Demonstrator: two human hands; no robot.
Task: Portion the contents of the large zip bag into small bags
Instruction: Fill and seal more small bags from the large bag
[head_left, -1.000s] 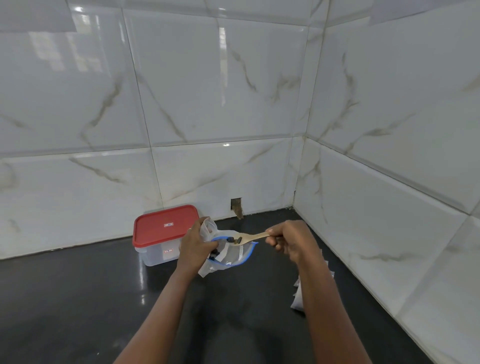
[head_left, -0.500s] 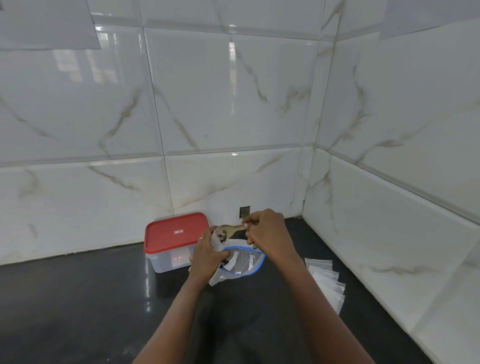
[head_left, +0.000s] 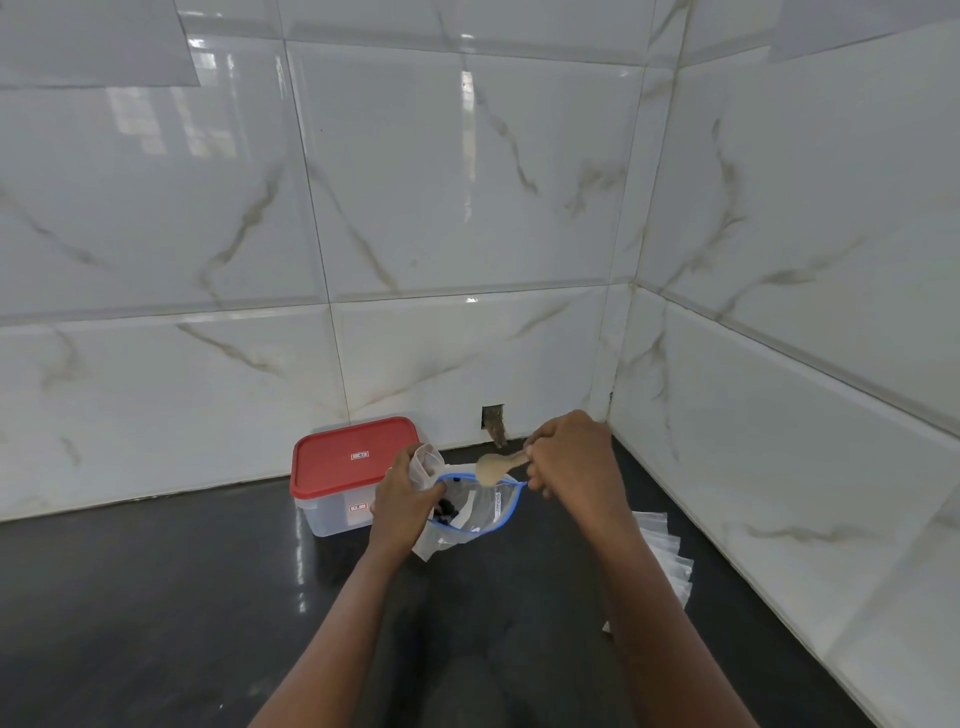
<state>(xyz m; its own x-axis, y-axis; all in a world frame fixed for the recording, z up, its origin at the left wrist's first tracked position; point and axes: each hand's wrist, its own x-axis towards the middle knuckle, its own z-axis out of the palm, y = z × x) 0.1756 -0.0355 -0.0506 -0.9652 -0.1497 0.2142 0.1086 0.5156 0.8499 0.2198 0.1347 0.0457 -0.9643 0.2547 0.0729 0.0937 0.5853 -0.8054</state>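
Here, in the head view, the large zip bag is held above the dark tabletop, near the middle of the frame, its blue-rimmed mouth gaping upward. The left hand is closed on the bag's rim at 9 o'clock, and a small bag is pinched in the same grip, standing up at about 10 o'clock of the mouth. The right hand is clenched on the handle of a wooden spoon, whose bowl hangs over the rim at 1 o'clock; whether it is loaded cannot be told. Dark contents are seen inside, low on the left. A red-lidded container stands at 9 o'clock of the hands, and spare small bags are fanned at 4 o'clock. The step is judged best done with the mouth kept wide, the spoon dipped toward the dark pieces, and the load carried level to the small bag.
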